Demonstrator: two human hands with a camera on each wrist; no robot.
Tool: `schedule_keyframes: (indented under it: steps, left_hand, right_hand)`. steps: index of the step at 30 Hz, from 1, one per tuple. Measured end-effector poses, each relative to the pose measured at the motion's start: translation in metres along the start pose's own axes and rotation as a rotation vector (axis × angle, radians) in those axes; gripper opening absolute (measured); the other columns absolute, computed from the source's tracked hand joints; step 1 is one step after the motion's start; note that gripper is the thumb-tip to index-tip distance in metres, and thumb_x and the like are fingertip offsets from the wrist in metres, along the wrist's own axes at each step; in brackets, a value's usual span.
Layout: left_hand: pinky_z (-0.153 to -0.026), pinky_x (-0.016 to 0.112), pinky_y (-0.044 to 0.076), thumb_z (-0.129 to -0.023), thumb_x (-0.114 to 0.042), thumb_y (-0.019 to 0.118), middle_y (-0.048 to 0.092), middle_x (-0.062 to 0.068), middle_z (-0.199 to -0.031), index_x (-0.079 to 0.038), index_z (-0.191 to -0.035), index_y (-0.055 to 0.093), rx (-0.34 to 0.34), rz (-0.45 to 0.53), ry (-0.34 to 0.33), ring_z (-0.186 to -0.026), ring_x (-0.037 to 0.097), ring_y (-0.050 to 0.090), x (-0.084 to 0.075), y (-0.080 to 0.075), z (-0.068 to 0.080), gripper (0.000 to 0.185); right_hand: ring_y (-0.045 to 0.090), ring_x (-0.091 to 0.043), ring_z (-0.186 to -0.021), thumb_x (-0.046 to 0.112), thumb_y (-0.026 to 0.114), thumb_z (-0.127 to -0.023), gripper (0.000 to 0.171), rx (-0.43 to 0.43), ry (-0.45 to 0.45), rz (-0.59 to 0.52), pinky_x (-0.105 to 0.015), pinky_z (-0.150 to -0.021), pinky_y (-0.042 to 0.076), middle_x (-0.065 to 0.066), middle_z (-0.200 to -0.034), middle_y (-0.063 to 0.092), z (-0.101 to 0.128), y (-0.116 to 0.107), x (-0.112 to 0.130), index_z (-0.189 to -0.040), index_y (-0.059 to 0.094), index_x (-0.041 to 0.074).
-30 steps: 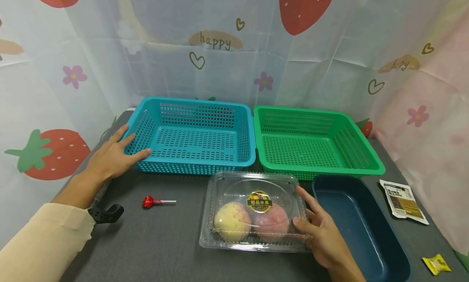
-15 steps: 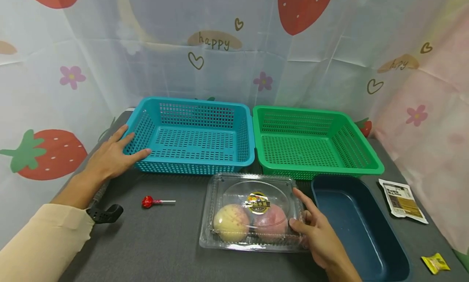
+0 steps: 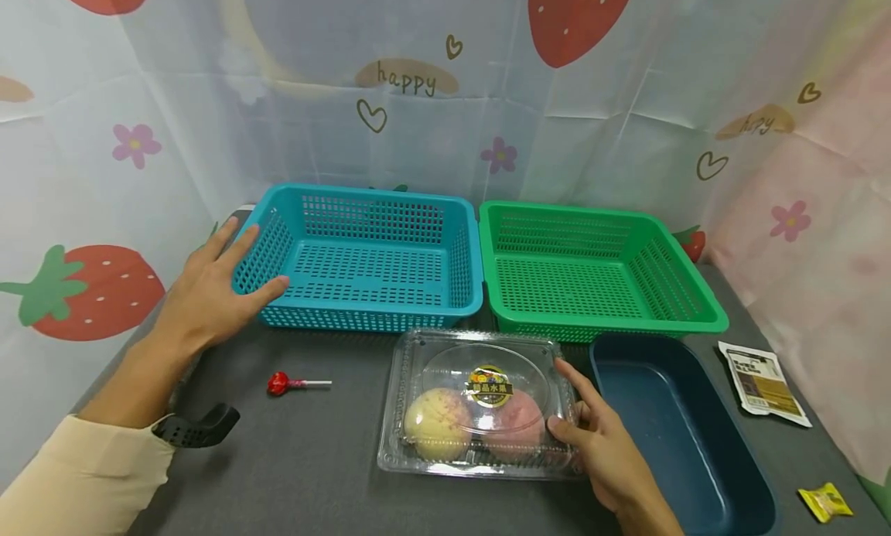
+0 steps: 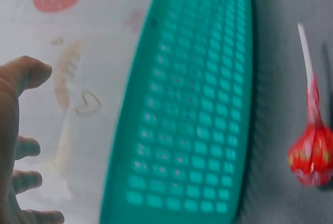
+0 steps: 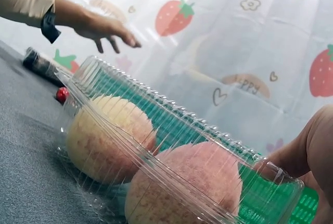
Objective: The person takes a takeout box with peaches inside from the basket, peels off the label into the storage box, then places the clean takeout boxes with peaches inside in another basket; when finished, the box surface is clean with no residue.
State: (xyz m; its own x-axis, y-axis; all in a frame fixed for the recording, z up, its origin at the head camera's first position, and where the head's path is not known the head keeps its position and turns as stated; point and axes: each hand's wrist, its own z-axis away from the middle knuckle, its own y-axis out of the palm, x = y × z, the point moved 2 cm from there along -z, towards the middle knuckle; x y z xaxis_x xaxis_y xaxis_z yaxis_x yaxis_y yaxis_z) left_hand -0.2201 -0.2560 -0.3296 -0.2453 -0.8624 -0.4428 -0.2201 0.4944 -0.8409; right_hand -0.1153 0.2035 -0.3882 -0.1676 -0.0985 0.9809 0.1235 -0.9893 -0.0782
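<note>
My right hand grips the right edge of a clear plastic fruit box, thumb at the lid's side. Through the plastic show a yellow-pink peach and a pinker peach, both also close up in the right wrist view. A round gold-and-black label is stuck on the lid. My left hand, fingers spread and holding nothing, hovers by the left end of the blue basket. In the left wrist view its fingers stand apart from the basket's rim.
A green basket stands right of the blue one. A dark blue tub sits beside my right hand. Further right lie a white-and-brown packet and a yellow wrapped candy. A red lollipop lies left of the box.
My left hand has lifted off the blue basket's left end, its wrist shifting slightly. The right hand and the fruit box have barely moved.
</note>
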Motion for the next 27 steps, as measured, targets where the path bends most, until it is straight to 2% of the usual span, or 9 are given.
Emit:
schedule_keyframes:
  steps: [3, 7, 16, 23, 27]
  left_hand:
    - [-0.092, 0.077, 0.024, -0.090, -0.050, 0.058, 0.011, 0.013, -0.159, -0.015, -0.155, 0.022, -0.050, 0.032, 0.048, -0.138, 0.049, 0.016, -0.015, -0.005, 0.006, 0.083]
    - [-0.091, 0.078, 0.023, -0.089, -0.046, 0.063, 0.014, 0.012, -0.159, -0.018, -0.155, 0.024, -0.072, 0.101, 0.084, -0.139, 0.046, 0.017, -0.035, -0.009, 0.014, 0.082]
    - [-0.094, 0.076, 0.022, -0.086, -0.038, 0.069, 0.020, 0.009, -0.158, -0.015, -0.152, 0.033, -0.144, 0.218, 0.159, -0.140, 0.039, 0.020, -0.067, -0.010, 0.033, 0.079]
    - [-0.090, 0.074, 0.029, -0.084, -0.035, 0.073, 0.019, 0.004, -0.158, -0.022, -0.152, 0.034, -0.141, 0.280, 0.224, -0.139, 0.037, 0.023, -0.085, -0.007, 0.047, 0.080]
    - [-0.089, 0.072, 0.032, -0.084, -0.033, 0.074, 0.017, 0.003, -0.159, -0.024, -0.152, 0.034, -0.132, 0.296, 0.255, -0.137, 0.038, 0.028, -0.092, -0.002, 0.055, 0.080]
  right_hand:
    - [0.048, -0.022, -0.070, -0.007, 0.055, -0.092, 0.073, 0.000, 0.000, 0.005, -0.029, -0.053, 0.042, -0.015, -0.086, 0.043, 0.000, 0.000, 0.000, -0.152, 0.030, 0.027]
    - [0.045, -0.021, -0.068, -0.007, 0.056, -0.092, 0.073, -0.005, 0.002, 0.017, -0.028, -0.052, 0.039, -0.014, -0.083, 0.041, 0.000, 0.000, 0.001, -0.152, 0.030, 0.027]
    - [0.050, -0.023, -0.075, -0.008, 0.054, -0.092, 0.073, 0.008, -0.007, -0.012, -0.033, -0.061, 0.047, -0.015, -0.086, 0.044, 0.001, 0.001, 0.001, -0.152, 0.030, 0.025]
    - [0.042, -0.020, -0.066, -0.007, 0.055, -0.092, 0.073, -0.006, 0.005, 0.017, -0.028, -0.053, 0.037, -0.012, -0.081, 0.039, 0.001, 0.001, 0.002, -0.152, 0.030, 0.027]
    - [0.046, -0.022, -0.071, -0.007, 0.055, -0.092, 0.073, -0.001, 0.007, 0.014, -0.030, -0.057, 0.042, -0.013, -0.083, 0.041, 0.001, 0.001, 0.002, -0.152, 0.029, 0.026]
